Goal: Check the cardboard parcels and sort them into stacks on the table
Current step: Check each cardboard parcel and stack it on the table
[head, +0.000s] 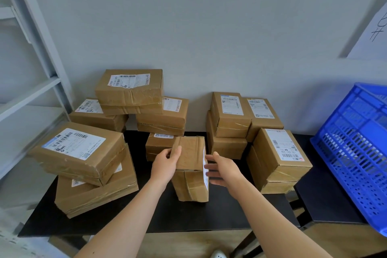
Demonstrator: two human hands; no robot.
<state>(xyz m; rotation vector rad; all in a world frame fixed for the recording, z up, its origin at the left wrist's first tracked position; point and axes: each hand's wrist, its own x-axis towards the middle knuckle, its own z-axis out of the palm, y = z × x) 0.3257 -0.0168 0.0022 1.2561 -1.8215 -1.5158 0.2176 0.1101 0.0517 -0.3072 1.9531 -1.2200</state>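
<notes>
Left hand (167, 163) pinches a top corner of the creased, taped cardboard parcel (191, 165) — right hand (224, 170), fingers spread, just beside its white-labelled side.

Taped brown parcel (191, 165) upright; stacks (83, 153) around

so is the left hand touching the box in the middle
Touching: the head view shows the left hand gripping the middle box by its upper edge.

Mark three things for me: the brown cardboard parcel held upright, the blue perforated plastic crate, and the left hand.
brown cardboard parcel held upright (190, 153): head view, taped upper face.
blue perforated plastic crate (354, 148): head view, perforated side wall.
left hand (165, 163): head view, back of the hand.
</notes>
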